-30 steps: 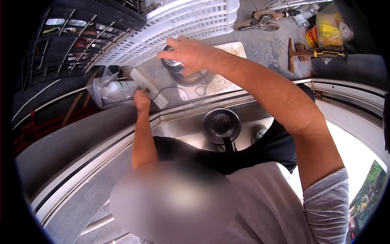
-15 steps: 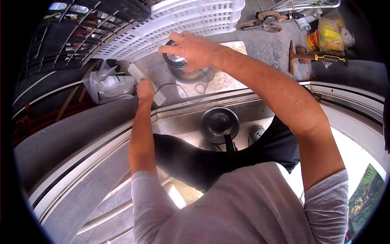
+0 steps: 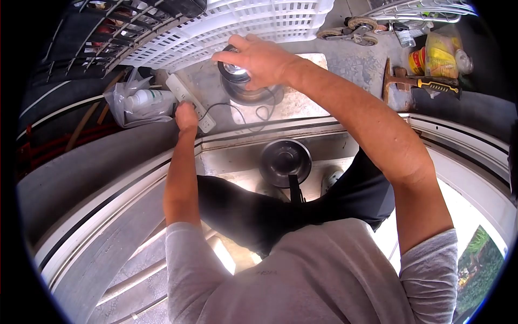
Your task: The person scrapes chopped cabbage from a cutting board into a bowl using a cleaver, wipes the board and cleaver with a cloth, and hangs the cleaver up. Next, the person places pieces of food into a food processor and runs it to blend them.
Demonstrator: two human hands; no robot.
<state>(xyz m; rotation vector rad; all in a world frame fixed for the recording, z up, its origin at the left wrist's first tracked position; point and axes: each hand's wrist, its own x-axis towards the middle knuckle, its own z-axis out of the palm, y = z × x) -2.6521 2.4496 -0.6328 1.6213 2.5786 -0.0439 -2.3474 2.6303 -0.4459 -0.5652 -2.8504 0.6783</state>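
My right hand (image 3: 259,60) curls over the black-rimmed shiny round top of a metal vessel (image 3: 253,97), whose exact kind I cannot make out. Its fingers grip the rim. The vessel stands on a pale stained board (image 3: 302,102). A dark cord (image 3: 226,105) runs between the vessel's side and a white power strip (image 3: 189,96). Against the strip's near left side, my left hand (image 3: 186,115) is closed; what its fingers hold is hidden. Below, between my legs, a dark round pan (image 3: 286,162) points its black handle towards me.
A white slatted crate (image 3: 259,29) and a black wire basket (image 3: 124,32) stand behind my hands. Left lies a plastic bag with a white bottle (image 3: 143,100). A hammer (image 3: 418,82), a yellow package (image 3: 440,54) and a wheeled frame (image 3: 361,31) sit at right. A raised sill (image 3: 318,125) crosses in front.
My left hand has shifted slightly down along the power strip, towards its left side. My right hand stays on the vessel's top. The whole view has tilted a little.
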